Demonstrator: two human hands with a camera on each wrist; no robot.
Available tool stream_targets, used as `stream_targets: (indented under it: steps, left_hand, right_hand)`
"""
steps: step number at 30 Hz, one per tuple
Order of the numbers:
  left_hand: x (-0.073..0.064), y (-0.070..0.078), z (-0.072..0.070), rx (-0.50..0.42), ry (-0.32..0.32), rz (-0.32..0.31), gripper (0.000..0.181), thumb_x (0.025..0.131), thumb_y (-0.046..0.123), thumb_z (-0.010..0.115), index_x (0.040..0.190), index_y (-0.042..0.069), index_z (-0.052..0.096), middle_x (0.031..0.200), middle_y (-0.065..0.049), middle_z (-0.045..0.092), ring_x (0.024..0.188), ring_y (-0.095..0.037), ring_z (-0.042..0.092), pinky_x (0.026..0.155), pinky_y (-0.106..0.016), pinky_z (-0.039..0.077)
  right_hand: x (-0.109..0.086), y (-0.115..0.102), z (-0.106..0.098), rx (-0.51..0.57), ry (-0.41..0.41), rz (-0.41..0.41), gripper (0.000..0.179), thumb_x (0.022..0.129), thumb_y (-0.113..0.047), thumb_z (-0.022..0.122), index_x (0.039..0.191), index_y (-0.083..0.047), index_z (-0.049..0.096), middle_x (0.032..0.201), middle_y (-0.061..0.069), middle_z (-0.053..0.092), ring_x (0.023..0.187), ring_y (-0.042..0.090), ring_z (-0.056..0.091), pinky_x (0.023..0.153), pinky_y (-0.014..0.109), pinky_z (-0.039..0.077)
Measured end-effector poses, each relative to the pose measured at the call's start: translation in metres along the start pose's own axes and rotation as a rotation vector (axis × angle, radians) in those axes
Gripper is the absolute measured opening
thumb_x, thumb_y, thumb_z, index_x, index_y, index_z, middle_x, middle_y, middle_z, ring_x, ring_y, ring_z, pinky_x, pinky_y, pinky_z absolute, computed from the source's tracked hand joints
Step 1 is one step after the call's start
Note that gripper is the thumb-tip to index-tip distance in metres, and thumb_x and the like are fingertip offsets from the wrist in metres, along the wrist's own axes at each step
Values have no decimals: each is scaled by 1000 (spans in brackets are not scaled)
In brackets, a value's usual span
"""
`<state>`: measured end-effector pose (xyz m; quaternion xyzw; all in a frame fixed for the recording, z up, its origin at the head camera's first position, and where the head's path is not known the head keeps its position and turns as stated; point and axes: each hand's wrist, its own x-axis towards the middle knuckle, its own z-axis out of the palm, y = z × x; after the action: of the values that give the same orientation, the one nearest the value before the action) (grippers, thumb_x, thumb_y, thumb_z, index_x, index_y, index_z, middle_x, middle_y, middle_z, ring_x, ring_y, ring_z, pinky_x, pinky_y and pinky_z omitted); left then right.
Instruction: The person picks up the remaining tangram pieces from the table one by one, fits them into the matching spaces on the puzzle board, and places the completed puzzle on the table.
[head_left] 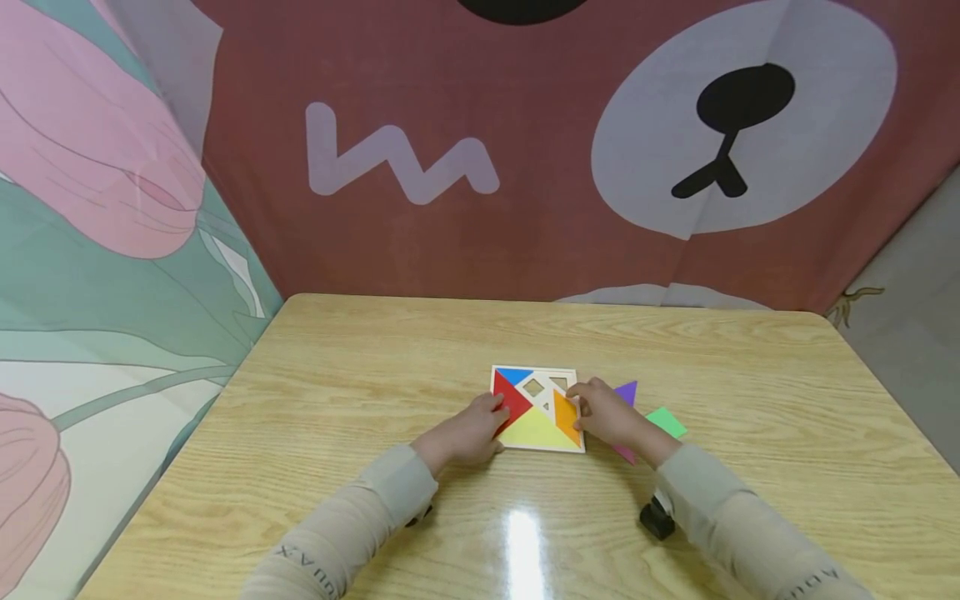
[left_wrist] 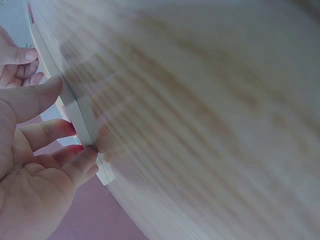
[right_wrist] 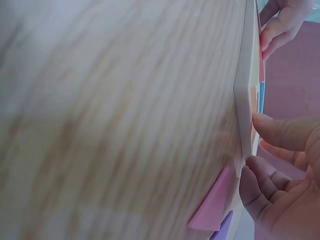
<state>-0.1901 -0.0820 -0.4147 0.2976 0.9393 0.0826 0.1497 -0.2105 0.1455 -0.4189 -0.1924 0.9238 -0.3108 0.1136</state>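
A white tangram board (head_left: 542, 451) lies flat on the wooden table, with red (head_left: 512, 402), yellow (head_left: 536, 432) and blue (head_left: 513, 376) triangles in it. My left hand (head_left: 474, 429) grips the board's left side, fingertips over the red triangle's edge and thumb at the near edge. At the right side my right hand (head_left: 606, 412) pinches the orange parallelogram (head_left: 566, 417) between thumb and index finger; this piece lies over the board's right part. The other right fingers curl beside the board's rim in the right wrist view. Wood-coloured gaps show in the board's upper right.
Right of the board lie a purple triangle (head_left: 627, 392), a green piece (head_left: 667, 422) and a pink triangle (right_wrist: 212, 205), partly hidden by my right hand and forearm in the head view. A printed cloth (head_left: 420, 233) hangs behind the table (head_left: 360, 375).
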Motion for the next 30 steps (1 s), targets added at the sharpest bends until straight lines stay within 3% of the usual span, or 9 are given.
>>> stream_targets:
  steps: [30]
  left_hand:
    - [0, -1, 0, -21, -9, -2, 55, 83, 21, 56, 130, 1, 36, 137, -15, 26, 125, -27, 20, 100, -32, 22]
  right_hand:
    - [-10, 10, -7, 14, 19, -61, 35, 72, -2, 65, 105, 4, 53, 87, 13, 48, 78, 24, 50, 68, 36, 46]
